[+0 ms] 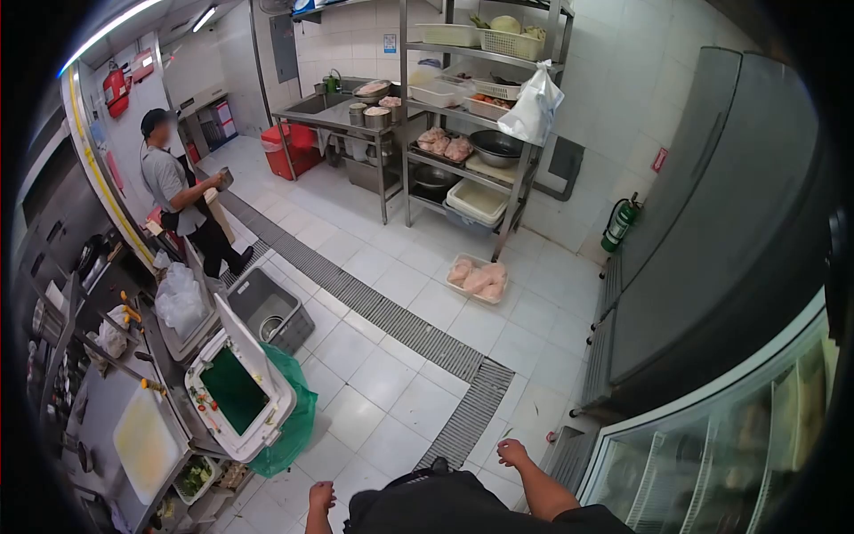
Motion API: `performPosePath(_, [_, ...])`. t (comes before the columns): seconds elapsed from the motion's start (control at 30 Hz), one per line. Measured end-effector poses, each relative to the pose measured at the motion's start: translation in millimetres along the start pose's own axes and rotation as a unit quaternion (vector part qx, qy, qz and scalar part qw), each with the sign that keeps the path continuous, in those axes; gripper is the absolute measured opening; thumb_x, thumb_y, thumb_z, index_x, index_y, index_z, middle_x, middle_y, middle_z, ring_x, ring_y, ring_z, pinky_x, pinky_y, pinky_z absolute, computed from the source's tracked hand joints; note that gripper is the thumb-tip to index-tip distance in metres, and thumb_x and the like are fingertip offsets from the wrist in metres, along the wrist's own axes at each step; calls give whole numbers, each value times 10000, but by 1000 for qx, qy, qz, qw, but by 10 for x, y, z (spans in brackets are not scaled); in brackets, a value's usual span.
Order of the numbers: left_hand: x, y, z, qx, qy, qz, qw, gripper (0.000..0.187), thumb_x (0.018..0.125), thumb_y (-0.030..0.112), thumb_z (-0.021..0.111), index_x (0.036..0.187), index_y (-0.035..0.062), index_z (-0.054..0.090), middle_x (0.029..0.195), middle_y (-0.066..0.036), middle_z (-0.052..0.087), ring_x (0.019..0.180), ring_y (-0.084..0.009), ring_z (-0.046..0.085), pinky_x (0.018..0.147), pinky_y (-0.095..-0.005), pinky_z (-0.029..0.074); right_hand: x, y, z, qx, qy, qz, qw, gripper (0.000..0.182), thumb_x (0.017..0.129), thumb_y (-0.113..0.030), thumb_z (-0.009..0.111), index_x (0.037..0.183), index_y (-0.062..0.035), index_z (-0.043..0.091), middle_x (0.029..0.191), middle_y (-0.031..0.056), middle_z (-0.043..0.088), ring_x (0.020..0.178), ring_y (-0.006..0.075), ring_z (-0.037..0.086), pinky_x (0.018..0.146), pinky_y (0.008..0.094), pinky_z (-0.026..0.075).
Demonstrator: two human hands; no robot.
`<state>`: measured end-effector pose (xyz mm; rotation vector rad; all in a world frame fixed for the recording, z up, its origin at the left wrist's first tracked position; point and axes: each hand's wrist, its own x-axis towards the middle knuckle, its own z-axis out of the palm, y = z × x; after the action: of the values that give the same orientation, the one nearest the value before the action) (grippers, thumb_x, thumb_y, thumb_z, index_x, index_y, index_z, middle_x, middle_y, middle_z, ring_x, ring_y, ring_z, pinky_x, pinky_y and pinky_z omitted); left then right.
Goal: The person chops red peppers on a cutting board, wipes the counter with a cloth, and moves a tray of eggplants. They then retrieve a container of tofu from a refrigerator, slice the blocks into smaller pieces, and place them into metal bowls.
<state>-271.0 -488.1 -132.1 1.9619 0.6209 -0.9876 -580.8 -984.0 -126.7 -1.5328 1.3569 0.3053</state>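
Observation:
My left hand hangs low at the bottom of the view, left of my dark-clothed body, its fingers curled in and nothing showing in them. On the other side, my right hand is held out over the tiled floor, fingers loosely curled, with no object visible in it. Neither hand touches anything. The floor drain grating runs just ahead of my right hand. Nearest my left hand is a white bin with a green liner, its lid tilted up.
A co-worker stands at the left holding a metal container. A tub of raw chicken sits on the floor before a loaded steel shelf. A grey crate is beside the bin. Tall fridges line the right.

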Motion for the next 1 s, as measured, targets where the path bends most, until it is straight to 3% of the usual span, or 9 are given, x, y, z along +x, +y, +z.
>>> performPosePath(0.3, [307, 1094, 812, 27, -38, 25, 999, 286, 910, 270, 646, 1106, 62, 657, 842, -70, 637, 630, -195, 610, 519, -345, 496, 740, -264, -496, 72, -17, 46, 996, 204, 925, -233, 630, 1071, -99, 677, 855, 74, 710, 670, 183, 726, 496, 304, 533])
performPosePath(0.4, [605, 1339, 919, 84, -57, -42, 994, 362, 946, 281, 628, 1248, 83, 595, 1067, -136, 660, 800, -308, 655, 691, -477, 548, 888, -543, -480, 53, -49, 40, 997, 259, 970, -284, 615, 1132, -84, 643, 925, 78, 710, 715, 195, 728, 537, 317, 548])
performPosePath(0.57, [1234, 2095, 1200, 96, -61, -59, 992, 316, 911, 266, 657, 1127, 36, 660, 847, -107, 647, 630, -270, 633, 586, -470, 551, 1231, -1121, -568, 61, -58, 69, 994, 320, 958, -310, 632, 1182, -82, 636, 933, 76, 711, 734, 195, 729, 570, 332, 566])
performPosePath(0.67, [1687, 2862, 1434, 127, -103, -61, 985, 360, 957, 274, 628, 1251, 71, 584, 1065, -146, 672, 812, -300, 669, 676, -488, 558, 1467, -1633, -734, 60, -32, 116, 991, 292, 920, -313, 644, 1112, -95, 678, 903, 62, 724, 714, 180, 729, 559, 326, 572])
performPosePath(0.77, [2160, 3809, 1719, 191, -125, 47, 972, 322, 940, 310, 648, 1130, 50, 640, 994, -134, 676, 754, -273, 662, 626, -456, 548, 1954, -2128, -916, 54, -25, 63, 996, 309, 951, -305, 622, 1155, -77, 669, 959, 79, 710, 758, 222, 732, 603, 363, 582])
performPosePath(0.8, [2363, 4097, 1827, 281, -93, 134, 946, 427, 893, 419, 599, 944, 21, 743, 829, -187, 725, 704, -292, 711, 682, -441, 580, 2006, -2406, -968, 86, 4, 48, 995, 287, 948, -293, 628, 1129, -73, 665, 937, 78, 702, 755, 216, 726, 602, 361, 579])
performPosePath(0.83, [2463, 4468, 1905, 335, -80, 185, 920, 468, 874, 444, 591, 997, 23, 753, 985, -214, 742, 897, -347, 728, 832, -448, 572, 2131, -2652, -1019, 91, 13, 21, 996, 261, 949, -286, 627, 1096, -74, 658, 921, 70, 697, 738, 210, 719, 601, 355, 575])
performPosePath(0.87, [2801, 4718, 2002, 364, -64, 273, 888, 386, 906, 387, 607, 867, 20, 721, 743, -120, 690, 563, -230, 626, 555, -391, 529, 2285, -2879, -1017, 120, 35, 3, 992, 247, 947, -273, 630, 1090, -72, 643, 924, 62, 698, 720, 202, 713, 596, 345, 570])
performPosePath(1.0, [2601, 6082, 2181, 277, -25, 355, 892, 427, 871, 388, 633, 1083, 37, 750, 983, -169, 735, 868, -296, 685, 794, -404, 537, 2591, -3815, -1015, 131, 14, -19, 991, 297, 941, -257, 641, 1174, -73, 637, 907, 67, 700, 725, 185, 716, 579, 321, 563])
